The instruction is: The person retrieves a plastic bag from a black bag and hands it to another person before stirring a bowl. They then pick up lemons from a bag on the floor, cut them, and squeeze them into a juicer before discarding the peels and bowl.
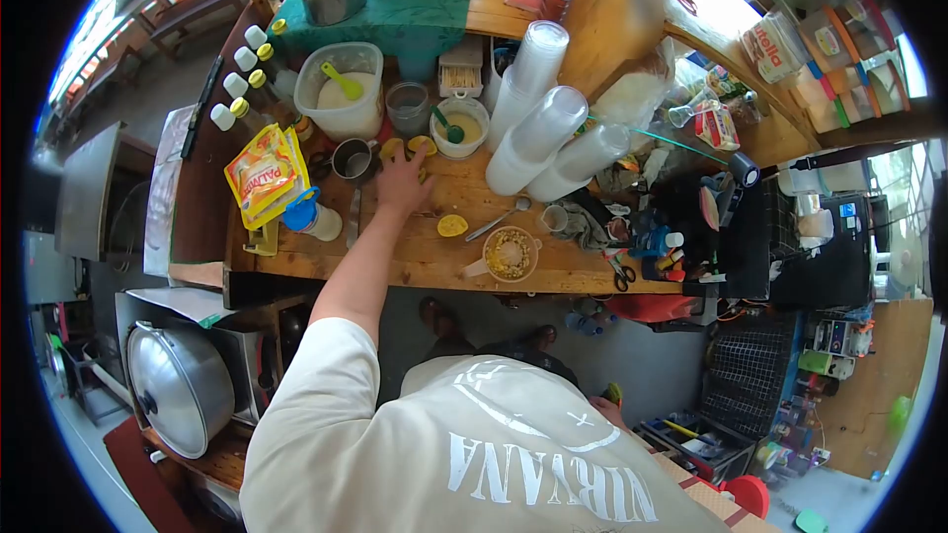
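Note:
My left hand [403, 184] reaches over the wooden table, fingers spread among several yellow citrus halves [423, 145], touching them. Beside it on the left stands a metal cup [353, 162], with a knife [354, 217] lying below. Closer to me are another cut citrus half [452, 225], a metal spoon [498, 219] and a handled strainer [510, 255] with yellow pulp and seeds in it. Low at my right side, away from the table, my right hand [605, 411] is partly hidden by my shirt. It appears closed on a small green and yellow thing [614, 394].
Behind the left hand stand a white tub [341, 118] with a green scoop, a clear container [407, 107] and a small tub [460, 126] with a green spoon. Stacked plastic cups [538, 143] rise at the right. Scissors [622, 274] lie near the front edge.

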Demonstrator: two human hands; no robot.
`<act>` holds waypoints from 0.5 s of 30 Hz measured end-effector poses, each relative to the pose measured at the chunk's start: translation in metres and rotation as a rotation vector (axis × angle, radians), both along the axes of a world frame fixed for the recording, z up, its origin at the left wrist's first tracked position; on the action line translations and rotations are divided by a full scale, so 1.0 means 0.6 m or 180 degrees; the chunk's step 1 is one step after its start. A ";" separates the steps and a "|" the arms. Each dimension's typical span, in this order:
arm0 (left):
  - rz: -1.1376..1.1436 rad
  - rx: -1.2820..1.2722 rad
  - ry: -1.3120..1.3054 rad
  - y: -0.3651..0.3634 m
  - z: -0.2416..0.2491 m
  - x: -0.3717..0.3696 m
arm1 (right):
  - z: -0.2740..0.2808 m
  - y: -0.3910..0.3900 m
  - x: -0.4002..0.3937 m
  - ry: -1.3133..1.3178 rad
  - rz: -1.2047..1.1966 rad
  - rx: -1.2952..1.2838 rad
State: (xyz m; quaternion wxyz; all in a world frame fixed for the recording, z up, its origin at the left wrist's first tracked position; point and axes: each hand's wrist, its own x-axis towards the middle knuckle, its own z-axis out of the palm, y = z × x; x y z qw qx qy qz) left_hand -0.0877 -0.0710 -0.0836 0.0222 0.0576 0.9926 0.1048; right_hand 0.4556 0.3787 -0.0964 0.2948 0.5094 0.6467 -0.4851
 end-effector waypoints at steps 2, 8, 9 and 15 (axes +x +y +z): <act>-0.0051 0.0193 0.0087 0.000 -0.016 -0.010 | 0.008 -0.003 -0.005 -0.0006 0.0172 0.0016; -0.0002 0.0274 0.0037 0.001 -0.038 -0.029 | 0.018 -0.013 0.009 0.0108 0.0355 0.0164; -0.0013 0.0269 0.0029 0.000 -0.039 -0.029 | -0.006 0.000 0.029 0.0097 0.0255 0.0022; -0.0293 0.0693 0.0326 -0.006 -0.046 -0.003 | 0.052 -0.034 -0.006 -0.0058 0.0135 -0.0021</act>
